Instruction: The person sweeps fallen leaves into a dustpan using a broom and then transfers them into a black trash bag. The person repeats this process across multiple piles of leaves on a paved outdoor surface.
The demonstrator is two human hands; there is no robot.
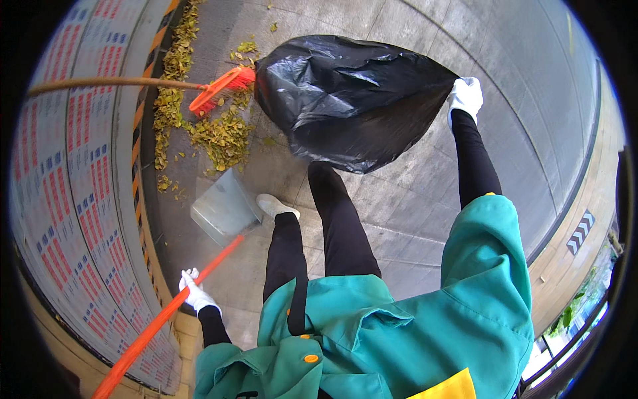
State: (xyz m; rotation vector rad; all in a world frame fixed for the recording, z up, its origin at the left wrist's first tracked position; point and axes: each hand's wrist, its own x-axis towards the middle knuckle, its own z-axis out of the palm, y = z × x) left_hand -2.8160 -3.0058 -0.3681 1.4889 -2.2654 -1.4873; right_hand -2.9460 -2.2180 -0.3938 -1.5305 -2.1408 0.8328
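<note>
My left hand (198, 291), in a white glove, grips the long orange handle (159, 319) of a dustpan. The grey dustpan (224, 207) is on the paving near my foot. My right hand (466, 97), also white-gloved, holds a gathered edge of a large black plastic bag (359, 104), which spreads out to its left. A broom with orange-red bristles (219, 92) lies left of the bag, its wooden handle reaching to the left wall. Below its head is a pile of yellow leaves (222, 139).
A longer strip of yellow leaves (172, 85) runs along the kerb, beside orange-and-black striped edging (142, 99). At the left stands a wall panel (75, 149) bearing red and blue writing. Grey paving (398, 209) stretches rightward to a curved edge with an arrow-marked strip (580, 233).
</note>
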